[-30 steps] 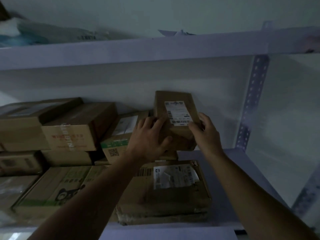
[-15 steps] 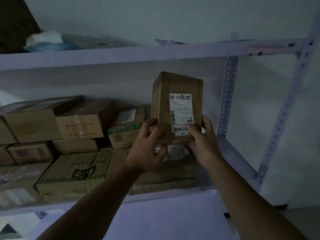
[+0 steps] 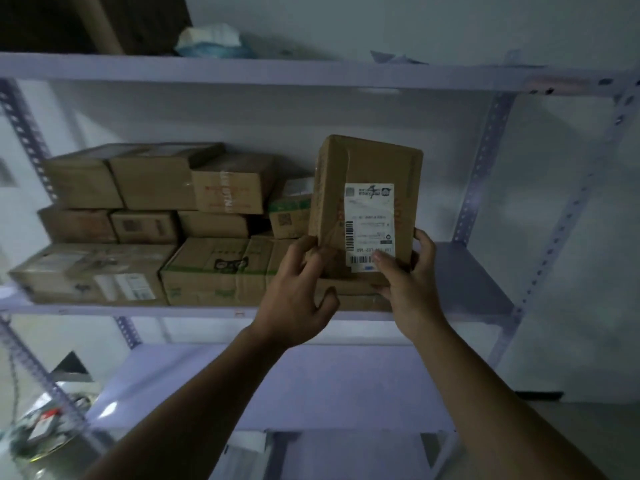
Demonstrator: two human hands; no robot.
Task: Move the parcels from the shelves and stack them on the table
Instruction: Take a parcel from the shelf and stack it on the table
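A brown cardboard parcel [image 3: 363, 174] with a white shipping label stands upright in the air in front of the middle shelf [image 3: 474, 275]. My left hand [image 3: 294, 296] grips its lower left corner. My right hand [image 3: 408, 282] holds its lower right edge, thumb across the label. Several more brown parcels [image 3: 156, 233] are stacked on the left part of the same shelf. One flat box [image 3: 349, 299] lies on the shelf behind my hands, mostly hidden.
White metal shelving with perforated uprights [image 3: 481, 168] frames the view. The top shelf [image 3: 277, 71] carries a pale bundle [image 3: 211, 39] and a dark object. A lower shelf [image 3: 311, 382] lies beneath. Clutter sits at the bottom left [image 3: 45, 427].
The parcel has been lifted off the stack, tipped upright and drawn out from the shelf toward me. The view has pulled back, showing more of the rack and the lower shelf.
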